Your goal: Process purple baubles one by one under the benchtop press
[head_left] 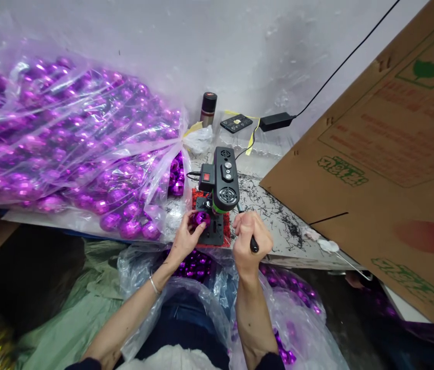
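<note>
A person works two-handed at a black upright bench machine with round vent grilles [226, 180], the left hand [186, 235] grasping a shiny purple faceted ball [201, 219] between thumb and fingers, close by the machine's overhanging end. The ball rests within those fingers, above a flat black base plate [215, 237] (whether the two touch is hidden), and the right hand [253, 237] is clenched round a black rounded lever handle [254, 245]. The likeliest trouble appears to be a pinch: should the handle be worked with the left fingertips so near the overhang, skin could be caught. The ball's smooth, curved surface could also let it turn or slip if the left fingers hold too lightly, and the short black scraps [291, 221] strewn to the right of the right fingers might stray beneath it. The left forearm slants in from the lower left, a pale bracelet [154, 285] at the wrist, the thumb laid along the ball's near side; the right forearm rises almost straight, ending in a tight fist. To the left of the left fingers bulges a clear plastic bag [101, 146] of similar purple balls [130, 226]; well right of the right fingers stands a large brown cardboard box [378, 169]
</note>
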A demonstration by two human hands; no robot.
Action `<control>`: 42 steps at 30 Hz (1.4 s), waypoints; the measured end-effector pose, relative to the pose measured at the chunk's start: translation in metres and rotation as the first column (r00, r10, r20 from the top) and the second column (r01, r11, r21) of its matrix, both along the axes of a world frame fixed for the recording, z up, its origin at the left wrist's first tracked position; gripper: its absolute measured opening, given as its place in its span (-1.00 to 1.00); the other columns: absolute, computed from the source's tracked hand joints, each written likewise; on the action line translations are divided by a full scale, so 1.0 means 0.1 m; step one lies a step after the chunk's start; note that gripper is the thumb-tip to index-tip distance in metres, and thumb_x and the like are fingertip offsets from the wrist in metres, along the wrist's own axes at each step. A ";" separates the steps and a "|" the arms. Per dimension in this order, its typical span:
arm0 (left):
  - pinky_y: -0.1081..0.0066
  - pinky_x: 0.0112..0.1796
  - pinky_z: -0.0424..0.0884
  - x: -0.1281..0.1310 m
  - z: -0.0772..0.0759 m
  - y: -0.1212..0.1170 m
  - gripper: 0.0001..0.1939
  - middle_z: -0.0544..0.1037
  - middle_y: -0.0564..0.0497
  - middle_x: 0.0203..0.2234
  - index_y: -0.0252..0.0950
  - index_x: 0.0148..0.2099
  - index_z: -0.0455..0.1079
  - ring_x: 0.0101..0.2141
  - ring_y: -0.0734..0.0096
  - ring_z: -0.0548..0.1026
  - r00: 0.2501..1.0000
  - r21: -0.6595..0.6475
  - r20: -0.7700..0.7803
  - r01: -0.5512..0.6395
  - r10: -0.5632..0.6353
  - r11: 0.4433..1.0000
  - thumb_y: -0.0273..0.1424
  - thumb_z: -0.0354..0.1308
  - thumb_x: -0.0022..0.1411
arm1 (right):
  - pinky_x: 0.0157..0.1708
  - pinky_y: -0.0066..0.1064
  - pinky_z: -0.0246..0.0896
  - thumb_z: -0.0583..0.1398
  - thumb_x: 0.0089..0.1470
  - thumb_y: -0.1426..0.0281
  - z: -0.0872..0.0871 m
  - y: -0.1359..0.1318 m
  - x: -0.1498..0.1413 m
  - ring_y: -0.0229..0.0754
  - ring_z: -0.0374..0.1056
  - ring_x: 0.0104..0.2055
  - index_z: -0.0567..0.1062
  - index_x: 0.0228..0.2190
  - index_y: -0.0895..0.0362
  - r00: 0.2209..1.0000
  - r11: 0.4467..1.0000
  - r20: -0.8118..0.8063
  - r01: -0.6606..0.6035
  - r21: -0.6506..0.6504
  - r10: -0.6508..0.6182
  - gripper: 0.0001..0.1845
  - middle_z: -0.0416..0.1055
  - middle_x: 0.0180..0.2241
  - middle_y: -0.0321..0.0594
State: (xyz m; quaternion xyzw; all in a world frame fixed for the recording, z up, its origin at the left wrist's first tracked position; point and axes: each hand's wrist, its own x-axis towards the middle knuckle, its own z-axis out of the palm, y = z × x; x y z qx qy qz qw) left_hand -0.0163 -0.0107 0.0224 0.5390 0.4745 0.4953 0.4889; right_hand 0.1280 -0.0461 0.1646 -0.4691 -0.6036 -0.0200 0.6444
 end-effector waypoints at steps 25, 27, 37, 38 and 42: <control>-0.09 0.33 0.46 0.13 -0.22 0.02 -0.37 0.69 -0.14 0.13 -0.14 0.31 0.45 0.17 -0.07 0.64 0.890 0.285 -0.446 0.038 0.097 0.958 -0.19 0.51 0.26 | -0.45 -0.30 0.19 0.03 0.48 0.46 -0.50 -0.10 0.00 -0.24 0.29 -0.50 0.36 -0.43 0.02 0.996 0.996 0.086 -0.024 0.085 0.016 -0.62 0.38 -0.50 -0.33; -0.09 0.33 0.46 0.13 -0.21 0.01 -0.38 0.69 -0.14 0.13 -0.15 0.30 0.44 0.17 -0.07 0.65 0.889 0.291 -0.447 0.041 0.098 0.956 -0.19 0.51 0.27 | -0.44 -0.27 0.20 0.01 0.50 0.42 -0.61 -0.07 -0.01 -0.24 0.25 -0.52 0.33 -0.44 0.01 0.996 0.992 0.094 -0.015 0.128 0.003 -0.60 0.37 -0.51 -0.34; -0.06 0.28 0.50 0.15 -0.21 0.01 -0.42 0.69 -0.16 0.12 -0.18 0.30 0.42 0.15 -0.06 0.66 0.882 0.360 -0.449 0.036 0.139 0.932 -0.15 0.46 0.34 | -0.39 -0.26 0.22 -0.01 0.53 0.39 -0.83 -0.03 -0.05 -0.26 0.26 -0.54 0.31 -0.45 0.03 0.999 0.983 0.033 0.032 0.179 -0.039 -0.58 0.36 -0.52 -0.36; -0.05 0.26 0.51 0.15 -0.22 0.01 -0.41 0.69 -0.16 0.12 -0.18 0.30 0.42 0.14 -0.05 0.66 0.878 0.362 -0.456 0.034 0.145 0.932 -0.16 0.46 0.34 | -0.39 -0.26 0.23 -0.02 0.53 0.39 -0.83 -0.03 -0.05 -0.26 0.26 -0.53 0.31 -0.45 0.03 0.998 0.982 0.030 0.041 0.182 -0.047 -0.57 0.36 -0.52 -0.36; 0.02 0.15 0.59 0.15 -0.22 0.02 -0.43 0.69 -0.14 0.07 -0.18 0.30 0.43 0.09 -0.02 0.67 0.873 0.384 -0.462 0.040 0.154 0.923 -0.24 0.48 0.32 | -0.38 -0.28 0.26 -0.04 0.54 0.38 -0.87 -0.02 -0.06 -0.26 0.28 -0.53 0.29 -0.46 0.02 0.997 0.980 0.027 0.064 0.189 -0.070 -0.56 0.36 -0.51 -0.37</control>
